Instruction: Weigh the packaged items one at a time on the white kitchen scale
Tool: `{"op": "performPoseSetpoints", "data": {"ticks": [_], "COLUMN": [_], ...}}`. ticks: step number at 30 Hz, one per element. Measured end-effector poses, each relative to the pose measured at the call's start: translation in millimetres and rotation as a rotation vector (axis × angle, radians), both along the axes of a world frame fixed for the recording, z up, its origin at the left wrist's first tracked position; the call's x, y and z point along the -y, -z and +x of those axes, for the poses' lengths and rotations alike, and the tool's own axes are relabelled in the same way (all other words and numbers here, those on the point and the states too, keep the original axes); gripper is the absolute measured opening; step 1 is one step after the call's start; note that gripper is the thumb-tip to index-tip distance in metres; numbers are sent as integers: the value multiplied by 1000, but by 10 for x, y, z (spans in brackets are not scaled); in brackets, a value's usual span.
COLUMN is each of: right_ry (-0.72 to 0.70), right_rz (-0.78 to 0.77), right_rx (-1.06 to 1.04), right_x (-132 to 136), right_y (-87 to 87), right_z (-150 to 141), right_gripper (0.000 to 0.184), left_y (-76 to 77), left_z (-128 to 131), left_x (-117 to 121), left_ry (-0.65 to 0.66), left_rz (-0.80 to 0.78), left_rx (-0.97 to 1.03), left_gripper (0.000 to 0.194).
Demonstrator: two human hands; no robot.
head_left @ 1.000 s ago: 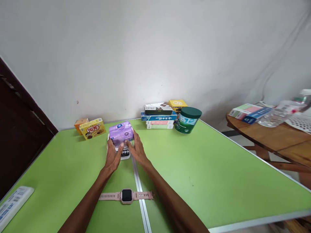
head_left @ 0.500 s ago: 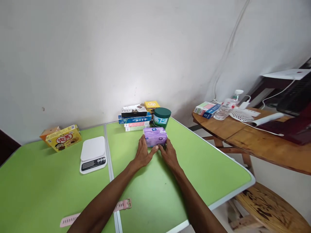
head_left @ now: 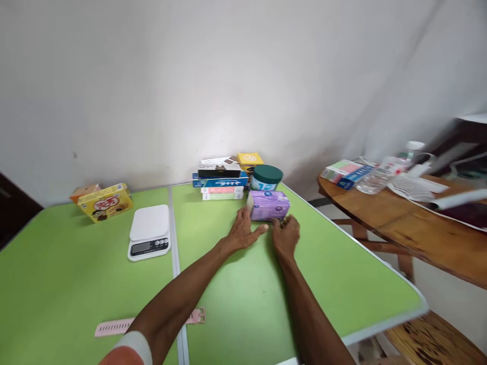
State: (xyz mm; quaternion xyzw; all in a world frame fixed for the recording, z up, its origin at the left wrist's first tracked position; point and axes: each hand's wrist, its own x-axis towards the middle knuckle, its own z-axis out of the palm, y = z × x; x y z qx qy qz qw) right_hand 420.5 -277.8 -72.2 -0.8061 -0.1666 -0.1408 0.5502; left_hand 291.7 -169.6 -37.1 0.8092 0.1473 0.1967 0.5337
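A purple tissue pack (head_left: 269,205) stands on the green table, in front of a green-lidded tub (head_left: 267,175). At the pack's left end is my left hand (head_left: 243,232), fingers stretched along its side and thumb spread away from it. My right hand (head_left: 286,237) is by the pack's lower right corner, its fingers loosely bent and the thumb apart from them. Neither hand appears to grip the pack. Left of the tub is a stack of boxes with a blue box (head_left: 219,181) in it, and a yellow box (head_left: 250,159) behind.
A white kitchen scale (head_left: 151,224) stands left of the table's seam. Beyond it are a yellow snack box (head_left: 106,204) and an orange box (head_left: 84,190). A pink watch strap (head_left: 114,327) lies under my left forearm. The wooden side table (head_left: 380,215) holds a plastic bottle (head_left: 391,165).
My view has turned slightly. The tissue pack now stands closer against the tub. My hands have loosened from around it, the left thumb and right hand drawing away.
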Motion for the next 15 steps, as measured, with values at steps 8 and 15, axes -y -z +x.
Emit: {"op": "performPoseSetpoints", "data": {"ticks": [8,15], "right_ry": [218,-290], "right_rz": [141,197], "right_rx": [139,231], "right_x": [50,-821], "right_y": [-155,-825], "right_z": [-404,-1817], "right_gripper": [22,30], "left_y": [-366,-508], "left_z": [-1697,-3451], "left_x": [-543,-1679], "left_ry": [-294,-1132], "left_rz": [147,349], "left_rx": [148,292], "left_gripper": [72,57]}}
